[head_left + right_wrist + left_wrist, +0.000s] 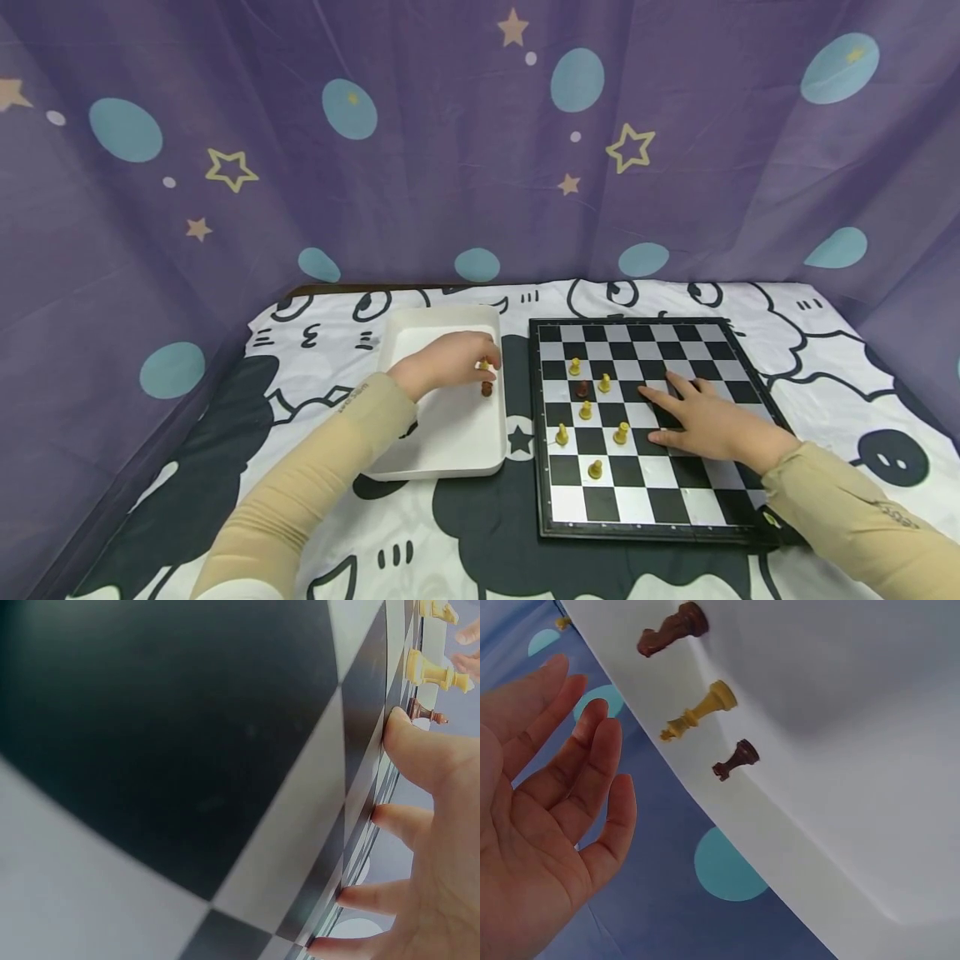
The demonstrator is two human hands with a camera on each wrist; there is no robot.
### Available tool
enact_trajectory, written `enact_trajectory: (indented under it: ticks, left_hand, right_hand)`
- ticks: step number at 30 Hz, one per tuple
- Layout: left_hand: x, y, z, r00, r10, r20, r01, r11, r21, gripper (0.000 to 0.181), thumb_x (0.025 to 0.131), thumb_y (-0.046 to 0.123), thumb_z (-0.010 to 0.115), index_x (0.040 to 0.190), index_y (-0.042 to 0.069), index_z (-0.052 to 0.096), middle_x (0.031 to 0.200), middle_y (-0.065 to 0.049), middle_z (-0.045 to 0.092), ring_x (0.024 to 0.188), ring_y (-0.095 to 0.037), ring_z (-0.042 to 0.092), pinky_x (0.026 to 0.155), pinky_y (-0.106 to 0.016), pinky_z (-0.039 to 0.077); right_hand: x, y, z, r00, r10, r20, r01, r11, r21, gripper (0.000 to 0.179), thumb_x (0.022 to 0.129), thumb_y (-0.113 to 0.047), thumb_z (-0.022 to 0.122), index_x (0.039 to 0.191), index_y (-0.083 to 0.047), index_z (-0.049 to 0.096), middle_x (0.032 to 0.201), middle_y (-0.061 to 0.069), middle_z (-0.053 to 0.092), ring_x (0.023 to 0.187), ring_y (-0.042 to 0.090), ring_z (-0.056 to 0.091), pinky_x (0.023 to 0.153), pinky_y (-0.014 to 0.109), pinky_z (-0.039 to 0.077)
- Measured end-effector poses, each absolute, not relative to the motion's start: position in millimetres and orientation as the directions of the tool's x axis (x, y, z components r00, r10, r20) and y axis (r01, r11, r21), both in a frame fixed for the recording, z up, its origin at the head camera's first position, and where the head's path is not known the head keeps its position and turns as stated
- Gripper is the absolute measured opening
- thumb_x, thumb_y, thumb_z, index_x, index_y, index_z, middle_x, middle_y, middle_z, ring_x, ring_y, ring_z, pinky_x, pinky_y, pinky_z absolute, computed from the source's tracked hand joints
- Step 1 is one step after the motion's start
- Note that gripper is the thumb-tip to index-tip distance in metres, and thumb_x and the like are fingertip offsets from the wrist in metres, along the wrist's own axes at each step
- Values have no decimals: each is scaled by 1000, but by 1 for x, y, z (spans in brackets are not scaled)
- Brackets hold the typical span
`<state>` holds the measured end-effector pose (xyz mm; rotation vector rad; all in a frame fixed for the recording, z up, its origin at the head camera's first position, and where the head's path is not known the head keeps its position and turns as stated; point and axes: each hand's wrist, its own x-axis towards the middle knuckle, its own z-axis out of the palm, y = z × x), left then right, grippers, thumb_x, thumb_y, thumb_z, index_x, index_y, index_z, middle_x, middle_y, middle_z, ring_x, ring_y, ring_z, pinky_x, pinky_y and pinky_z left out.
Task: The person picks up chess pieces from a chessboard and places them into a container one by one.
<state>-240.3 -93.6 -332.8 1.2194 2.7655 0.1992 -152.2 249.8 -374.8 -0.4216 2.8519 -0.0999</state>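
My left hand [450,360] is over the right side of the white tray [420,460], its fingers loosely bent with nothing between them in the left wrist view. Beyond its fingertips stand a brown knight [673,630], a yellow king [700,710] and a small brown rook [736,759] inside the tray. My right hand [708,419] rests on the black-and-white chessboard [660,504], fingers spread and fingertips touching the squares. Several yellow chess pieces, such as a pawn [586,410], and one brown piece [582,388] are on the board's left part.
A cloth with black-and-white cartoon print [390,533] covers the table under tray and board. Behind the table hangs a purple curtain [465,208] with stars and blue ovals. The tray stands left of the board, with a narrow strip of cloth between them.
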Motion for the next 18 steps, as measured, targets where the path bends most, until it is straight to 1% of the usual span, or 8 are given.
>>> enact_trajectory:
  ticks: [7, 13, 18]
  left_hand:
    - [-233, -88, -326, -658, 751, -58, 731, 655, 190, 12, 85, 17, 68, 94, 11, 69, 96, -3, 64, 91, -19, 61, 82, -30, 49]
    - [-228, -82, -321, -637, 768, -68, 744, 635, 206, 14, 85, 17, 67, 96, 9, 69, 96, -4, 63, 86, -17, 61, 81, -30, 49]
    - [-225, -78, -318, -618, 784, -58, 759, 615, 216, 13, 85, 17, 67, 95, 9, 68, 97, -6, 63, 85, -19, 61, 81, -31, 48]
  right_hand:
    - [-152, 249, -375, -925, -285, -253, -265, 958, -110, 82, 78, -71, 49, 142, -21, 38, 145, 30, 25, 124, 63, 25, 84, 72, 38]
    - [-152, 250, -375, -923, -290, -253, -269, 956, -114, 82, 78, -70, 49, 142, -21, 37, 145, 31, 25, 124, 63, 25, 84, 72, 38]
    - [-152, 250, -374, -923, -296, -248, -276, 955, -109, 81, 79, -70, 49, 142, -21, 38, 145, 31, 26, 124, 63, 26, 83, 71, 39]
